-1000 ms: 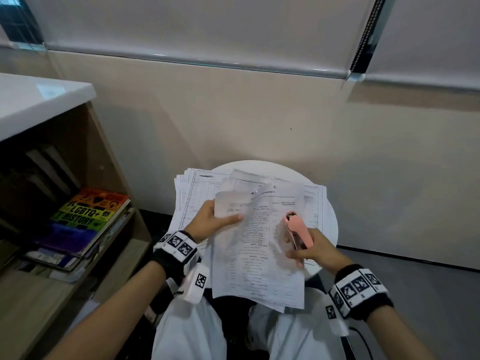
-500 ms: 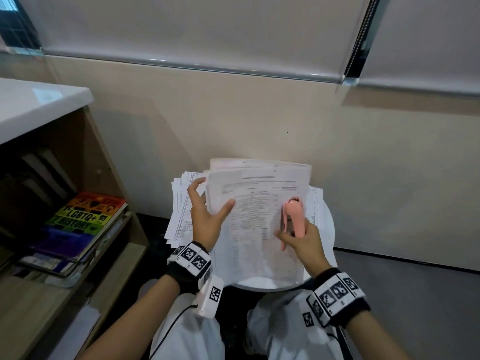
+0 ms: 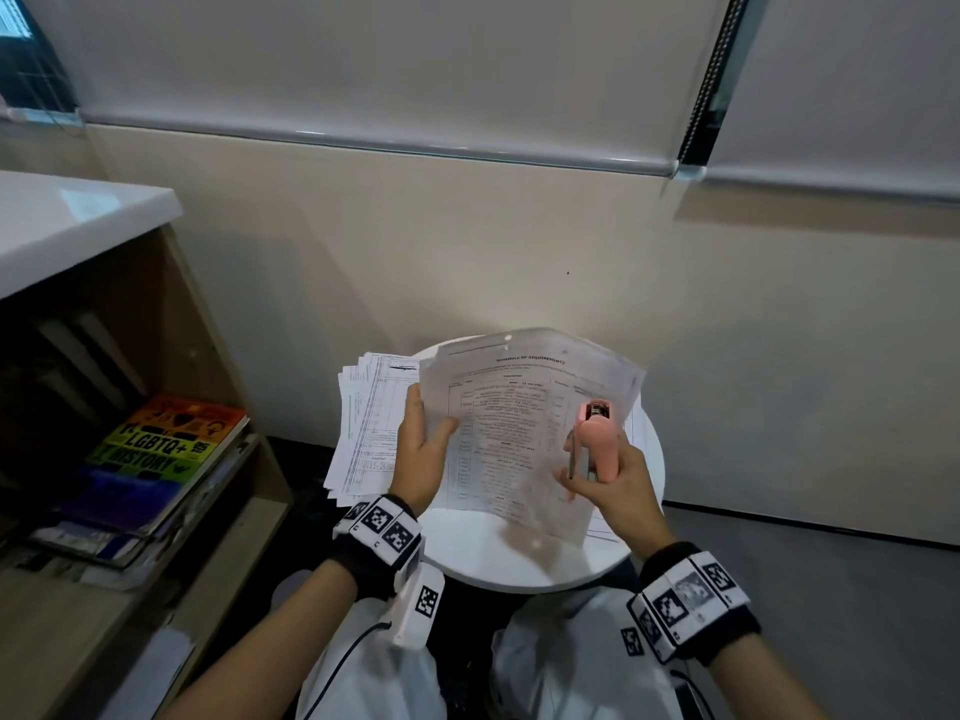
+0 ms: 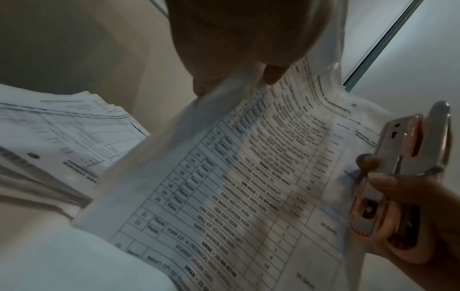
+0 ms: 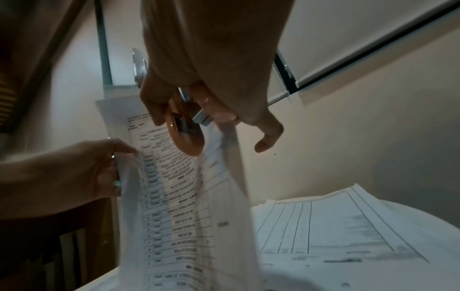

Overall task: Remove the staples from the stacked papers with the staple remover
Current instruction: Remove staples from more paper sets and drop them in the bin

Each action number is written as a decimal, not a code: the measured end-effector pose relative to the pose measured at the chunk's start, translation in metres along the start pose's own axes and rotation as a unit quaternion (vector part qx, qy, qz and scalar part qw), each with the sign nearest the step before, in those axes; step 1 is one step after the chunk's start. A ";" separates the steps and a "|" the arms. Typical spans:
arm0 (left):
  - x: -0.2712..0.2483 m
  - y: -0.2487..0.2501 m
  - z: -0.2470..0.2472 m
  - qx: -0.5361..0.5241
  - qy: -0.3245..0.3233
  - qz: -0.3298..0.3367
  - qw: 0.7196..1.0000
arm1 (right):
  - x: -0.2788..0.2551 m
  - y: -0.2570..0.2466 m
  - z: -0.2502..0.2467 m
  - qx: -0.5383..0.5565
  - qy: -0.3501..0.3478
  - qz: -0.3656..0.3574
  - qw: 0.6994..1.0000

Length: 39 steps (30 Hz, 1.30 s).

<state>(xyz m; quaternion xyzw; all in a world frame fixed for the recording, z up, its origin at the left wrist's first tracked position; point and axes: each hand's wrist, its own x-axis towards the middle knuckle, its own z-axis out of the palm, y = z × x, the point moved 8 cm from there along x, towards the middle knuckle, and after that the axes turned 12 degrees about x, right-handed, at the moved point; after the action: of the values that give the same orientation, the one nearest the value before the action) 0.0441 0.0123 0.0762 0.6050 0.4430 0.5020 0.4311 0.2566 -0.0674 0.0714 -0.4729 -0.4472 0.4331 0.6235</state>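
Observation:
A printed sheaf of papers (image 3: pixel 514 433) with a table on it is held up above the round white table (image 3: pixel 498 558). My left hand (image 3: pixel 423 449) grips its left edge, thumb on the front. My right hand (image 3: pixel 610 480) grips a pink staple remover (image 3: pixel 600 433) with a metal tip, at the papers' right edge. The wrist views show the same papers (image 4: pixel 224 187) (image 5: pixel 179 196), the staple remover (image 4: pixel 403 167) (image 5: pixel 184 126), my left hand (image 5: pixel 74 169) and my right hand (image 4: pixel 408 226). No staple shows clearly.
A fanned stack of other printed papers (image 3: pixel 369 423) lies on the table's left and back. A wooden shelf (image 3: pixel 171 511) with books, one with a rainbow cover (image 3: pixel 166 444), stands at the left. A beige wall is close behind.
Both hands have lifted the sheaf and moved it away from me over the table. The left hand shifted its hold along the left edge. The staple remover stays in the right hand.

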 end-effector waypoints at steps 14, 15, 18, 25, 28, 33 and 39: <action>0.000 0.030 -0.005 -0.032 0.021 0.094 0.995 | 0.000 -0.019 -0.002 -0.001 -0.031 -0.030 0.999; 0.002 0.031 -0.002 -0.023 0.013 0.085 0.996 | 0.000 -0.022 0.000 0.001 -0.032 -0.025 0.999; 0.006 0.035 0.001 -0.004 0.015 0.076 0.997 | 0.007 -0.025 -0.004 -0.017 -0.003 -0.026 1.000; 0.006 0.056 0.000 0.016 0.037 0.117 0.992 | 0.012 -0.043 0.005 -0.041 0.006 -0.054 0.998; 0.001 0.060 -0.005 0.017 0.051 0.140 0.989 | 0.012 -0.050 0.009 -0.034 -0.008 -0.072 0.997; -0.005 0.026 -0.001 0.004 0.016 0.066 0.998 | 0.006 -0.026 0.010 -0.054 -0.027 -0.017 0.998; 0.008 0.036 -0.003 0.045 0.022 0.072 0.996 | 0.015 -0.047 0.002 -0.013 0.025 -0.027 0.999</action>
<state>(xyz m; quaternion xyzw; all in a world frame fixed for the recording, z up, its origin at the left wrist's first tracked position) 0.0460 0.0113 0.1132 0.6430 0.4298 0.5247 0.3557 0.2640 -0.0607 0.1201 -0.4800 -0.4496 0.3982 0.6394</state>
